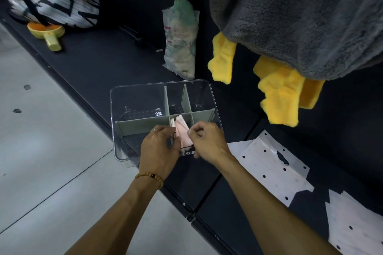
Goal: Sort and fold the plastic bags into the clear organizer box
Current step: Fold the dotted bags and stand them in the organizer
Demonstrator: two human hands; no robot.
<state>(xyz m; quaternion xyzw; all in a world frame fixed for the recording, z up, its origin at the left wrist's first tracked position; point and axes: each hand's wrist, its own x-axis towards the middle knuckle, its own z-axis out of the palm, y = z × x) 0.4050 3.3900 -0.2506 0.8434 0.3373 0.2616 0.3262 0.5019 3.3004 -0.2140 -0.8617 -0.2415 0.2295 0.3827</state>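
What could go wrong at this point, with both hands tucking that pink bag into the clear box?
The clear box sits near the edge of the dark shelf; a push from the left hand or right hand might tip it off. The folded pink bag stands loosely in its compartment and could spring open. The white dotted bags could slide off.

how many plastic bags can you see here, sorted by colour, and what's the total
Pink, folded, in the clear organizer box between the left hand and right hand: 1
White with black dots, flat on the dark surface: 2
Translucent, stuffed with pale contents, behind the box: 1
Total: 4
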